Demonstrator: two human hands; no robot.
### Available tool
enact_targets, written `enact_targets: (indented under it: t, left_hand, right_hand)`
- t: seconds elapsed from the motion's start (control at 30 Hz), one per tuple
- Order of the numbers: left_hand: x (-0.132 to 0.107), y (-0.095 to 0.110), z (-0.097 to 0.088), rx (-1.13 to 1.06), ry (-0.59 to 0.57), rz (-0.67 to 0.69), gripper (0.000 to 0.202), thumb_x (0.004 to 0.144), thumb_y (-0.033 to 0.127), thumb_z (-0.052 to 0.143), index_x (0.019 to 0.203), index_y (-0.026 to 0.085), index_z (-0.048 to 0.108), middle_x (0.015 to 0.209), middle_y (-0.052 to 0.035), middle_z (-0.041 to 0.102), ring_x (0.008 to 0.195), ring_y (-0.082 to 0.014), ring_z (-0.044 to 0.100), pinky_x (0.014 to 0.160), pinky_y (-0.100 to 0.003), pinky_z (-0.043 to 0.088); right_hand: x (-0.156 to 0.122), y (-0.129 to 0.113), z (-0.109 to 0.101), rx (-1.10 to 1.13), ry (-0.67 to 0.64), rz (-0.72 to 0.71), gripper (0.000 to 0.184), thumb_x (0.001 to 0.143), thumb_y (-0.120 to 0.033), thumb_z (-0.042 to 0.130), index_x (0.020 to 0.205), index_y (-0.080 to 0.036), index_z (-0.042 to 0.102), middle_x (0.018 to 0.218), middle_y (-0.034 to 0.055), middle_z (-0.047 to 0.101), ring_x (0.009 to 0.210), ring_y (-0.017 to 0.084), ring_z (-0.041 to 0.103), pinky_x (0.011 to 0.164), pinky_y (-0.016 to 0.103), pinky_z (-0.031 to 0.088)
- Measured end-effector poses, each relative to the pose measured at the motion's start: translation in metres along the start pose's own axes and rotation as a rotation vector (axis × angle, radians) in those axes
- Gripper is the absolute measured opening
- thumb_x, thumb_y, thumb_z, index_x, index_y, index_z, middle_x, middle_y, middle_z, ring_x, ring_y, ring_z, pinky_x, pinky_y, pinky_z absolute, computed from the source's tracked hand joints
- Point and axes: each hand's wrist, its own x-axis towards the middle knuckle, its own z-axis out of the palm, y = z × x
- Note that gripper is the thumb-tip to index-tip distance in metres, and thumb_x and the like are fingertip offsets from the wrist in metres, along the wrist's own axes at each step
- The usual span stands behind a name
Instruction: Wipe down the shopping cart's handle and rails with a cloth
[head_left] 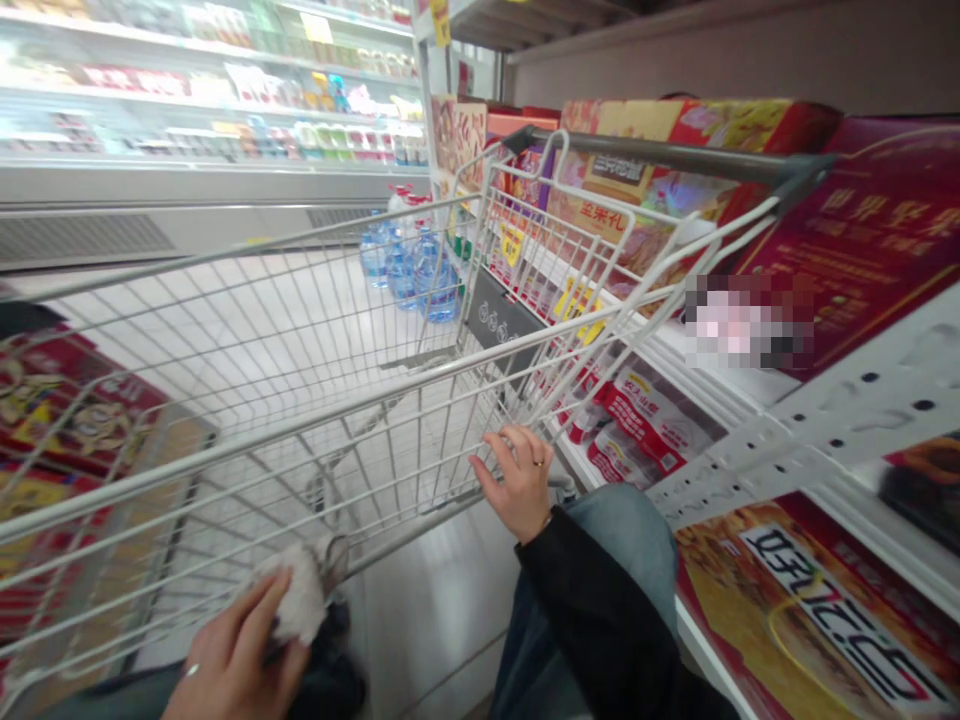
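A white wire shopping cart point(420, 380) stands slanted in front of me, its grey handle at the far right. My left hand point(240, 650), a ring on one finger, is closed on a crumpled white cloth point(296, 590). The cloth lies against the lower wires of the cart's near side, beside a small dark loop. Farther right, my right hand point(517, 480) holds the cart's lower side wires near its rear corner, with bent fingers and the thumb apart. The wires partly hide its grip.
Shelves with gift boxes point(622, 190) and bottled water packs point(637, 420) border the right side. Blue water jugs point(412, 265) stand on the floor before a refrigerated display point(210, 200). Red boxes point(82, 400) are stacked at left. My bent knee point(630, 540) is near the lower shelf.
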Motion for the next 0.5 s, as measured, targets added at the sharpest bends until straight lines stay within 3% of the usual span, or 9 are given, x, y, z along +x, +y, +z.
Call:
enact_targets:
  t: [0.07,0.17,0.23,0.33,0.43,0.5]
  left_hand:
    - [0.008,0.023,-0.013,0.095,0.043,0.023,0.076,0.084,0.036,0.069,0.156,0.048,0.047,0.132,-0.0033,0.074,0.103,-0.0331,0.072,0.081,-0.050,0.058]
    - [0.021,0.036,-0.028,0.154,0.230,0.114,0.075,0.081,0.028,0.075,0.152,0.039,0.055,0.134,-0.0067,0.072,0.112,-0.0311,0.071,0.097,-0.047,0.057]
    - [0.023,0.037,-0.030,0.178,0.210,0.150,0.075,0.079,0.022,0.076,0.151,0.030,0.057,0.134,-0.0108,0.071,0.115,-0.0310,0.070,0.100,-0.045,0.056]
    - [0.018,0.036,-0.024,0.211,0.125,0.205,0.068,0.080,0.016,0.072,0.147,0.022,0.059,0.124,-0.0133,0.073,0.107,-0.0284,0.070,0.093,-0.039,0.057]
    - [0.012,0.038,-0.020,0.226,0.077,0.222,0.063,0.081,0.014,0.067,0.143,0.020,0.060,0.115,-0.0119,0.074,0.100,-0.0264,0.069,0.086,-0.036,0.057]
    - [0.014,0.039,-0.024,0.227,0.096,0.209,0.064,0.082,0.014,0.067,0.145,0.020,0.058,0.119,-0.0127,0.073,0.104,-0.0269,0.069,0.090,-0.037,0.057]
  right_hand:
    - [-0.001,0.000,-0.002,-0.014,0.001,0.000,0.025,0.098,-0.035,0.074,0.118,-0.021,0.071,0.117,0.0091,0.071,0.116,0.025,0.060,0.098,0.039,0.039]
    - [-0.003,0.000,-0.004,-0.028,0.011,-0.019,0.024,0.098,-0.036,0.074,0.117,-0.021,0.071,0.117,0.0101,0.070,0.116,0.026,0.061,0.098,0.041,0.040]
    - [-0.003,0.001,-0.005,-0.035,0.012,-0.025,0.025,0.097,-0.036,0.075,0.117,-0.021,0.071,0.117,0.0108,0.070,0.116,0.027,0.061,0.098,0.041,0.041]
    - [-0.004,0.001,-0.006,-0.063,0.017,-0.036,0.027,0.096,-0.037,0.076,0.117,-0.021,0.070,0.117,0.0110,0.070,0.116,0.027,0.062,0.099,0.042,0.042]
    - [-0.004,0.002,-0.006,-0.091,0.019,-0.058,0.029,0.095,-0.038,0.078,0.117,-0.021,0.069,0.117,0.0108,0.070,0.115,0.027,0.062,0.097,0.041,0.042]
    - [-0.006,0.003,-0.006,-0.101,0.019,-0.069,0.030,0.095,-0.039,0.078,0.118,-0.021,0.070,0.117,0.0111,0.070,0.114,0.027,0.062,0.096,0.041,0.042]
